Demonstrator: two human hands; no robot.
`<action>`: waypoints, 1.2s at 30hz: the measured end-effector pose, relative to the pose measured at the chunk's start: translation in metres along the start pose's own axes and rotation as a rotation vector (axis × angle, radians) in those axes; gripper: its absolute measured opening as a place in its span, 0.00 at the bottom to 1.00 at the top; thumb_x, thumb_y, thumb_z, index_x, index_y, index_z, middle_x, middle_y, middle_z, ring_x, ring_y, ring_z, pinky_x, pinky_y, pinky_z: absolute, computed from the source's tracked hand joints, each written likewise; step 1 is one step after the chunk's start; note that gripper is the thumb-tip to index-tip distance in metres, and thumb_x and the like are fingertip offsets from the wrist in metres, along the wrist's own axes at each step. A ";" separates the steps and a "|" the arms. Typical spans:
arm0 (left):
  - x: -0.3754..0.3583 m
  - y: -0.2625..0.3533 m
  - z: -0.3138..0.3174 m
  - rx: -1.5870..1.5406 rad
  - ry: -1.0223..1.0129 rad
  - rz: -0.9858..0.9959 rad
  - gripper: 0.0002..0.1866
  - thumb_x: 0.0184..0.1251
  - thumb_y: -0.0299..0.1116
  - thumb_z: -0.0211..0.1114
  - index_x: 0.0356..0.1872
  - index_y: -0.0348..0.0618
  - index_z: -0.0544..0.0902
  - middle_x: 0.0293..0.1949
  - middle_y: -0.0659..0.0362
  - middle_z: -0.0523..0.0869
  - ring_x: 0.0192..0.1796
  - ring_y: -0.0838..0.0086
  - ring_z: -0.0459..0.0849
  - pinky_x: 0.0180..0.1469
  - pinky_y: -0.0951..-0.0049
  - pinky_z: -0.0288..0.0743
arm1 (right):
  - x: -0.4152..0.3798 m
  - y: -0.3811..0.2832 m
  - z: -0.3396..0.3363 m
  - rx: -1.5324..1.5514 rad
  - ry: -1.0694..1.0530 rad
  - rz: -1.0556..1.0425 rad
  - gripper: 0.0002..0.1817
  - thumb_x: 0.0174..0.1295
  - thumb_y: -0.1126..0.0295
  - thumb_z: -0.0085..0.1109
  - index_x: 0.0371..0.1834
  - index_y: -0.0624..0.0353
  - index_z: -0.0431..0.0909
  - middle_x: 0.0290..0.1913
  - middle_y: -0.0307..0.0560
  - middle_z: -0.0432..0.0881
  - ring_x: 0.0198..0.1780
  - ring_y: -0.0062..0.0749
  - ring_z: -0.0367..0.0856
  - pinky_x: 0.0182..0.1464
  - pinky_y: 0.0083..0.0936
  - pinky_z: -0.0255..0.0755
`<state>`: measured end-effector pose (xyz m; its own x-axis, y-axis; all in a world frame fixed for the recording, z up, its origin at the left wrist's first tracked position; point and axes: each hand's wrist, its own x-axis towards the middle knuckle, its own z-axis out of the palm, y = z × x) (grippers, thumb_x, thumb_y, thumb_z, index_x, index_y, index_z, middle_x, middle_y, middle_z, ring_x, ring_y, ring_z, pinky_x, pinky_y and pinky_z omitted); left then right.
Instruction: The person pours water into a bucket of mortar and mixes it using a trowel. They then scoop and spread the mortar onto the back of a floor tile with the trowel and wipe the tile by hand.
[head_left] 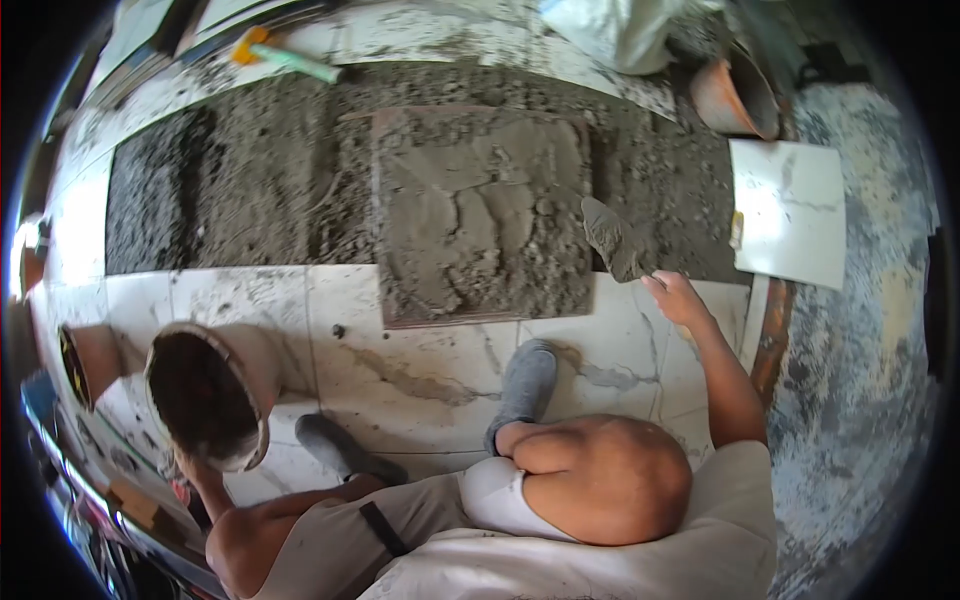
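My right hand (674, 298) is closed on the handle of a trowel (612, 240), whose blade is coated with grey mortar. Left of the blade lies a square slab (480, 210) spread with wet, uneven mortar, resting on the rough mortar bed. At the lower left, my left hand (190, 468) touches the lower side of a bucket (262, 370) that is tilted with its dark opening showing. The bucket hides most of that hand's fingers, so its grip cannot be made out.
A white tile (800, 215) lies at the right. An orange bucket (722, 98) and a white sack (612, 30) are at the upper right, a mallet (290, 62) at the upper left. Another bucket (92, 365) stands at the far left. My feet rest on marbled tiles.
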<state>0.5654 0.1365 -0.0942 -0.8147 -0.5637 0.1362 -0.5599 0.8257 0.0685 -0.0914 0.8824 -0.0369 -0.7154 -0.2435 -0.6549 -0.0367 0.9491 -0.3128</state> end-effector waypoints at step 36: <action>0.103 0.221 -0.063 -1.017 0.717 -0.811 0.08 0.68 0.32 0.65 0.36 0.39 0.77 0.31 0.63 0.79 0.32 0.81 0.74 0.36 0.80 0.69 | -0.081 -0.454 0.184 0.040 -1.210 -0.601 0.14 0.59 0.61 0.61 0.35 0.60 0.71 0.20 0.40 0.75 0.20 0.21 0.74 0.26 0.24 0.69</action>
<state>0.3673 0.2620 -0.0024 0.0763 -0.9858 0.1496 -0.2247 0.1291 0.9658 0.1116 0.4349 0.0319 0.4633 -0.6569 -0.5948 -0.0894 0.6331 -0.7689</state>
